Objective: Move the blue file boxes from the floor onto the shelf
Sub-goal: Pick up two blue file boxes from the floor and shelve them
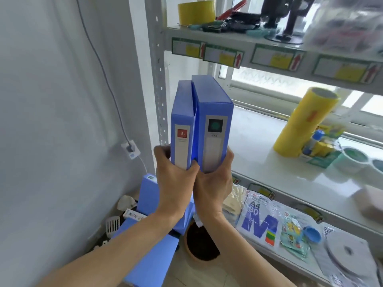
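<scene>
Both hands are closed round two upright blue file boxes: the left hand (174, 179) grips the thinner box (183, 123), the right hand (213, 183) the thicker box (213, 121). This looks like the carry step, so next they should go forward and right onto the white shelf (259, 154); more boxes (149, 241) lie on the floor below the hands.

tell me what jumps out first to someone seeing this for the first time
Two blue file boxes stand upright side by side at the centre, held up at their lower ends by the left hand and the right hand in front of the white middle shelf. To the right on that shelf stands a tall stack of yellow tape rolls. More blue boxes lie on the floor below the hands.
</scene>
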### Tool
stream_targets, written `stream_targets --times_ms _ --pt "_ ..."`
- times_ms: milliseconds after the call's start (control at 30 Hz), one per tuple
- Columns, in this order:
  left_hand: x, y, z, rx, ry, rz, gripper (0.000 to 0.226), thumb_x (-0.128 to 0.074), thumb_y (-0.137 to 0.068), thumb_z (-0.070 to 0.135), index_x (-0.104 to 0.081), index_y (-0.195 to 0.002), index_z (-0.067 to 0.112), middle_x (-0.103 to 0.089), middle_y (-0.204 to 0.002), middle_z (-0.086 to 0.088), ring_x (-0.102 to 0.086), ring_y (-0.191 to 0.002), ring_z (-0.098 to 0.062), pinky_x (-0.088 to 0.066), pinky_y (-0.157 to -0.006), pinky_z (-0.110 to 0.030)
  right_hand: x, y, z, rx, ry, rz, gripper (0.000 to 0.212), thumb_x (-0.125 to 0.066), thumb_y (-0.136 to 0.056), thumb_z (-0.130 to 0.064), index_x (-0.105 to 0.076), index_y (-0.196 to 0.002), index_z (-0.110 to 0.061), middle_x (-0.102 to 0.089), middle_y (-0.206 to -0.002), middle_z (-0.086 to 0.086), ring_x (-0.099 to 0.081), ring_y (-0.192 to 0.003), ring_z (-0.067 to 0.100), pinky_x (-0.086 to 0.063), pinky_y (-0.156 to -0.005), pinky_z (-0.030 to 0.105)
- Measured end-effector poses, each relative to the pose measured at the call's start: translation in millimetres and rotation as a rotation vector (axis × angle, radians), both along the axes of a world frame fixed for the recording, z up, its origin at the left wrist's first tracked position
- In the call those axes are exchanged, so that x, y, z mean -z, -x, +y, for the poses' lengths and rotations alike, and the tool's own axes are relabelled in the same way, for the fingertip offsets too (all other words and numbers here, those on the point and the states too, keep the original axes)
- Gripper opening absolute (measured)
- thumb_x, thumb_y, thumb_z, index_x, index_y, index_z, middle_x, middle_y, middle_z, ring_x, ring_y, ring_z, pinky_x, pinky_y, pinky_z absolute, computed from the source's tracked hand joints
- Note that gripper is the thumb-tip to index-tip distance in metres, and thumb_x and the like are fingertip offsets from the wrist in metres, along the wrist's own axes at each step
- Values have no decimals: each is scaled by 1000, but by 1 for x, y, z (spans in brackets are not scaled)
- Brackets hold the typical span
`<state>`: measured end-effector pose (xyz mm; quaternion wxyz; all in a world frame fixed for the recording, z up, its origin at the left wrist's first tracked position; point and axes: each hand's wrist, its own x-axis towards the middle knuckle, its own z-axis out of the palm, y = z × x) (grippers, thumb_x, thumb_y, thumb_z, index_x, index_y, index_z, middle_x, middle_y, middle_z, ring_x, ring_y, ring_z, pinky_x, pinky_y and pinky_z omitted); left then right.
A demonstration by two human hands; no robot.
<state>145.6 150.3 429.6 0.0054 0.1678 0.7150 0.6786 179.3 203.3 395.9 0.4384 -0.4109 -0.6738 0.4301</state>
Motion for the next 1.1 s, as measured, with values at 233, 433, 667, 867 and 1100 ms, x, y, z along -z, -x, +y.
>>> stream_targets --times_ms 233,433,667,867,1100 --pt "-6 27 61 31 45 137 40 -68 -71 6 -44 -97 23 -55 -84 19 -60 -71 4 -44 -57 -4 12 24 66 124 21 90 64 -80 -75 -35 -41 -126 -34 -64 -106 -12 -65 -87 18 -57 -79 42" --pt "-31 69 94 -6 150 301 31 -64 -78 16 -48 -103 10 -56 -84 11 -58 -70 -18 -44 -57 -19 8 53 111 166 17 160 64 -78 -80 -22 -43 -133 -19 -55 -103 -12 -56 -83 16 -52 -80 30" --pt "-23 86 120 -19 35 381 37 -65 -80 18 -46 -109 3 -65 -106 -11 -66 -87 -25 -51 -65 -8 7 76 136 185 -33 229 66 -79 -79 -26 -41 -133 -24 -53 -101 -27 -59 -86 10 -56 -80 32" --pt "3 109 166 93 -102 281 45 -64 -80 21 -44 -117 5 -58 -111 -3 -64 -100 -21 -60 -76 -22 15 96 164 205 -45 211 70 -79 -79 -35 -37 -134 -30 -52 -115 -22 -61 -100 10 -60 -84 45" --pt "23 131 218 166 -131 224 45 -67 -86 15 -42 -122 6 -52 -112 4 -60 -104 -18 -58 -77 -17 28 115 191 233 -90 173 69 -77 -81 -38 -34 -136 -34 -56 -131 -9 -61 -111 17 -60 -83 45"
